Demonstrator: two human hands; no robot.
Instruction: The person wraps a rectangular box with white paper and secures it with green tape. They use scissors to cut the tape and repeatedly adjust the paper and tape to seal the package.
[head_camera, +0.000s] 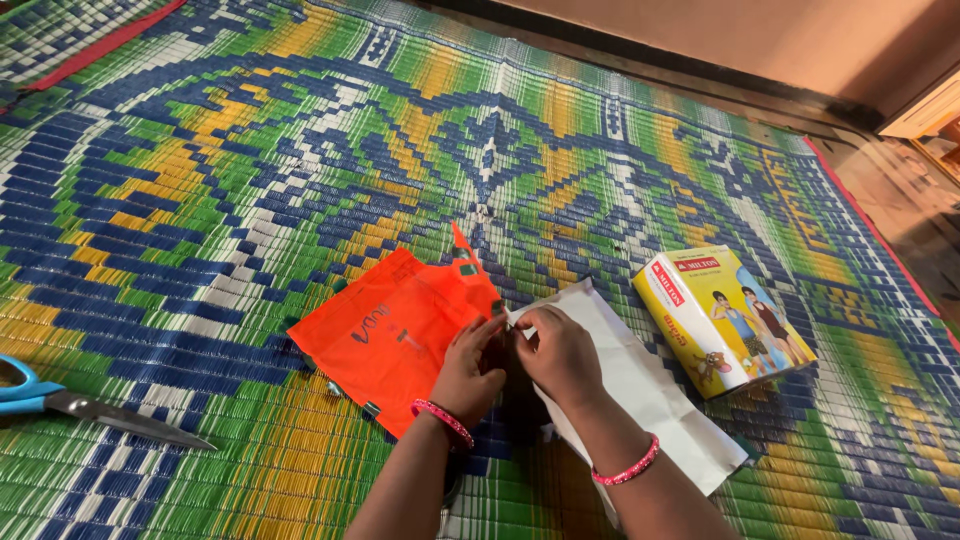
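An orange sheet (390, 325) lies flat on the woven mat, with a white paper sheet (640, 385) beside it on the right. My left hand (468, 372) rests on the orange sheet's right edge, fingers pinched where the two sheets meet. My right hand (558, 352) sits on the white paper's left edge, fingers curled and pinching at the same seam. Both wrists wear pink bead bracelets. What lies under the hands is hidden.
A yellow cardboard box (722, 318) with pictures stands to the right of the white paper. Scissors with blue handles (70, 402) lie at the far left. The patterned mat (300, 150) in blue, green and yellow covers the floor; bare floor and a wall run along the right.
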